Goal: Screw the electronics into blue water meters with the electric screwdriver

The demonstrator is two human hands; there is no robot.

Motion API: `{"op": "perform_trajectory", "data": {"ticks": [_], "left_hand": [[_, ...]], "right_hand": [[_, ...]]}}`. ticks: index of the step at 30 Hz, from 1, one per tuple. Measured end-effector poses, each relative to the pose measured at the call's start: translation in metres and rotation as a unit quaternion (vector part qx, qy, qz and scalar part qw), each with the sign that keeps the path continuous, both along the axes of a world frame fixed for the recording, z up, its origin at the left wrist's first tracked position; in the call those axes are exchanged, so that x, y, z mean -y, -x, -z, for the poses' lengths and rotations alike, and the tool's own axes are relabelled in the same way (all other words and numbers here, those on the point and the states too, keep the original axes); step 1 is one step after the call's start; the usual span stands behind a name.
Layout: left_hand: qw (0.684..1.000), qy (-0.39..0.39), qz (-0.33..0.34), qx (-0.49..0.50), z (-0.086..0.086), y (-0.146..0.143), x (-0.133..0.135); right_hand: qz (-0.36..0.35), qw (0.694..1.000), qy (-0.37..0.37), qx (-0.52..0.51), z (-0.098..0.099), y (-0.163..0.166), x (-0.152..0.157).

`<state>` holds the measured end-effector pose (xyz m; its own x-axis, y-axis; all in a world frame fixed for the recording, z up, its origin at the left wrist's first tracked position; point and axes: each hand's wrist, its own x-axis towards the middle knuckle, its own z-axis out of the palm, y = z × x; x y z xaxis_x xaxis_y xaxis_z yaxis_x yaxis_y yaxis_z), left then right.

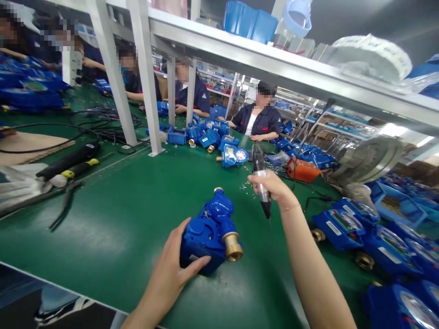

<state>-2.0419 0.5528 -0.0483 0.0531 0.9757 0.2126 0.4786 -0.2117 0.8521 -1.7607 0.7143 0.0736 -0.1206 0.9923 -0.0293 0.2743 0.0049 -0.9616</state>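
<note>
A blue water meter body (211, 233) with brass threaded ends lies on the green table (137, 219) in front of me. My left hand (174, 267) grips its near end, thumb and fingers wrapped round the casing. My right hand (270, 185) is closed round an electric screwdriver (261, 183), held upright with its bit pointing down, just to the right of the meter and above the table. A cable runs up from the screwdriver's top.
Several blue meters (370, 237) are piled at the right; more lie at the far middle (233, 155). Pliers (63, 205), a black tool (68, 160) and white cloth lie left. White shelf posts (147, 77) stand ahead. An orange box (302, 170). Other people sit across.
</note>
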Motion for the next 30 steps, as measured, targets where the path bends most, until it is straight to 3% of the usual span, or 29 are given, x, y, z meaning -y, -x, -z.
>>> {"op": "perform_trajectory", "data": {"ticks": [2,5,8,10,12,15,17,20,23,27,30], "left_hand": [[1.0,-0.007,0.016,-0.024,-0.002,0.007,-0.005],[0.997,-0.011,0.016,-0.071,-0.005,0.006,-0.006],[0.992,-0.018,-0.021,-0.124,-0.01,-0.007,0.005],[0.989,-0.019,-0.032,-0.144,-0.012,-0.017,0.014],[0.99,-0.011,-0.004,-0.143,-0.014,-0.02,0.022],[0.985,-0.006,0.083,-0.154,-0.018,-0.007,0.023],[0.972,-0.04,0.136,-0.187,-0.021,0.011,0.016],[0.944,-0.133,0.164,-0.253,-0.023,0.034,0.0],[0.927,-0.154,0.19,-0.284,-0.017,0.031,-0.005],[0.959,-0.1,0.202,-0.169,-0.001,-0.002,0.007],[0.978,-0.075,0.178,-0.073,0.0,-0.016,0.012]], "right_hand": [[0.032,0.988,0.02,0.15,0.033,-0.001,0.001],[0.07,0.927,-0.01,0.369,0.071,0.004,0.006],[0.065,0.857,-0.074,0.506,0.093,0.011,0.017],[0.07,0.832,-0.122,0.537,0.098,0.014,0.026],[0.088,0.839,-0.169,0.509,0.099,0.014,0.037],[0.094,0.886,-0.215,0.4,0.095,0.005,0.061],[0.062,0.911,-0.235,0.332,0.093,-0.004,0.082],[-0.004,0.927,-0.249,0.281,0.093,-0.014,0.114],[-0.053,0.929,-0.26,0.256,0.098,-0.011,0.131],[-0.084,0.957,-0.242,0.139,0.11,0.007,0.127],[-0.064,0.979,-0.189,0.036,0.118,0.019,0.12]]}}
